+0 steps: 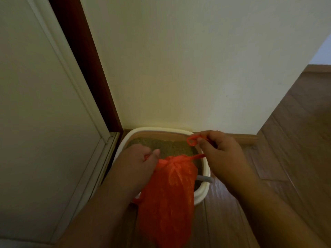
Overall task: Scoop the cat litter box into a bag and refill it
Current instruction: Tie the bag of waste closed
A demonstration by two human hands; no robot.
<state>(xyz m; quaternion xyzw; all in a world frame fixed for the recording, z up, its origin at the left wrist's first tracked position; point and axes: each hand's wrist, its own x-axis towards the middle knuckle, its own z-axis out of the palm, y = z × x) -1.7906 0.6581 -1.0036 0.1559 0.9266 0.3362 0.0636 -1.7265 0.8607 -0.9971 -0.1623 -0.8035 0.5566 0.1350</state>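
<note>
Head view: wood floor (295, 158), cream wall (179, 68), litter box (206, 190); each hand, left hand (138, 163) and right hand (220, 151), pinching orange bag (170, 203) ties.

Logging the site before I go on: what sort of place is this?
Probably a corner of a home, hallway or room. A white litter box sits on wood flooring against a pale wall, beside a door. Both hands pull an orange bag's handles.

bag (170, 190) before litter box (204, 189), box against wall (179, 68)
</note>
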